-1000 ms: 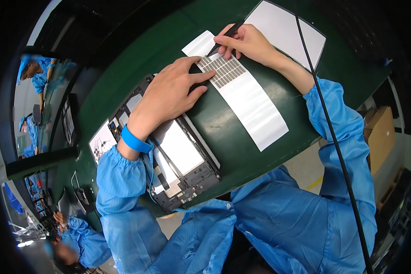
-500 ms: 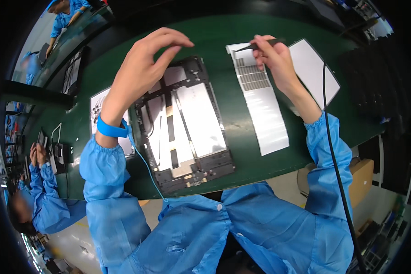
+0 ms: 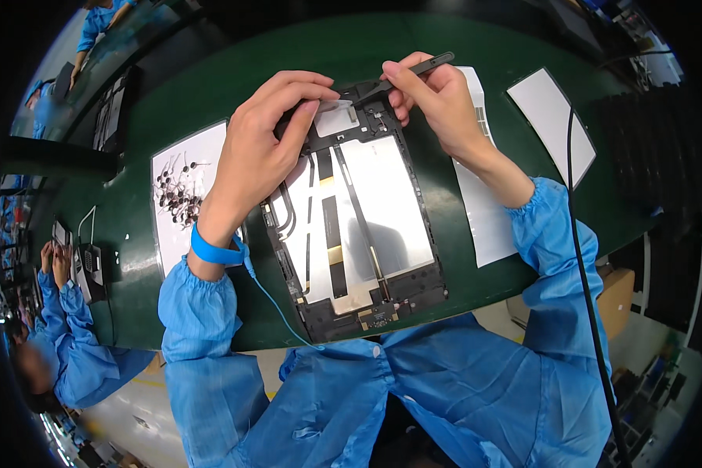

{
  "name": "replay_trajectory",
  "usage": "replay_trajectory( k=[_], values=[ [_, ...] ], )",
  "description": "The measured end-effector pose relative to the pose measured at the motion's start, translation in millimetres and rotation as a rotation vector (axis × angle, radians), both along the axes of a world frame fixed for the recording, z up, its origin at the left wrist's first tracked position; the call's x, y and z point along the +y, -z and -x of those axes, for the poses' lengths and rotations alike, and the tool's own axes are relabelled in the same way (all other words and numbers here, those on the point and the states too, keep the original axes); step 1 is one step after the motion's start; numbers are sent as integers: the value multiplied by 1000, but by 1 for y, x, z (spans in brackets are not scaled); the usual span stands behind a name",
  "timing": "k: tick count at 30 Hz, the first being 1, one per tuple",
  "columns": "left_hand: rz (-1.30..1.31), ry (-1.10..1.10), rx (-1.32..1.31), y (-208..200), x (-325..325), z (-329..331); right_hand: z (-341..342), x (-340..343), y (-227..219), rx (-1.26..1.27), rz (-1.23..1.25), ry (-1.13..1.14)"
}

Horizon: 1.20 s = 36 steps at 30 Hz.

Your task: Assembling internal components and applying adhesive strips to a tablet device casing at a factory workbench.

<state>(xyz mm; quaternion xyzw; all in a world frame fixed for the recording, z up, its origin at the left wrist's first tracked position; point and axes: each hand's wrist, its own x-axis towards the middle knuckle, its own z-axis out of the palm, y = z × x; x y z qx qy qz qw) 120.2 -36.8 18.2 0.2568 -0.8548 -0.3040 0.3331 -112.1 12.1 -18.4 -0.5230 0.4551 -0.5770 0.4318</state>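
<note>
An opened tablet-like device (image 3: pixel 394 203) lies in front of me, with a black frame, large silver panels and a dark ribbon strip down the middle. My right hand (image 3: pixel 444 105) is closed on dark tweezers (image 3: pixel 417 69), whose tips reach the pale rectangle at the device's far end. A small grey strip shows by the tips; whether they grip it I cannot tell. My left hand (image 3: pixel 261 136) is over the device's far left corner, its thumb and forefinger slightly apart beside that rectangle. Its wrist wears a blue strap (image 3: pixel 214 248) with a cord.
Left of the device, a white sheet (image 3: pixel 168 160) carries several small black parts with thin wires. A white strip sheet (image 3: pixel 487 210) lies right of it, partly under my right forearm. Beyond is another white sheet (image 3: pixel 550 117). A black cable (image 3: pixel 581 257) hangs at the right. Another person (image 3: pixel 78 335) works at the far left.
My right hand with the tweezers has moved left from the strip sheet to the device's far end. My left hand has come down to the device, which now sits farther right.
</note>
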Motion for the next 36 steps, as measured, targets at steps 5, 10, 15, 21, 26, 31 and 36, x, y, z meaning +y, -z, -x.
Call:
replay_trajectory(
  k=[5,10,15,21,26,31,36],
  values=[
    [20,-11,26,1,1,0,-1,0,0,44,-7,-16],
    [61,4,6,1,2,0,0,1,0,48,-13,-10],
    [93,17,-26,1,2,0,0,0,2,46,-13,-2],
    [89,39,-60,1,1,0,2,0,2,28,-27,-14],
    [120,47,-116,0,3,0,1,-1,4,11,-14,-37],
    [153,46,-145,1,3,1,2,0,1,27,-22,-39],
    [290,71,-180,-3,5,4,1,4,-1,103,68,-3]
  ],
)
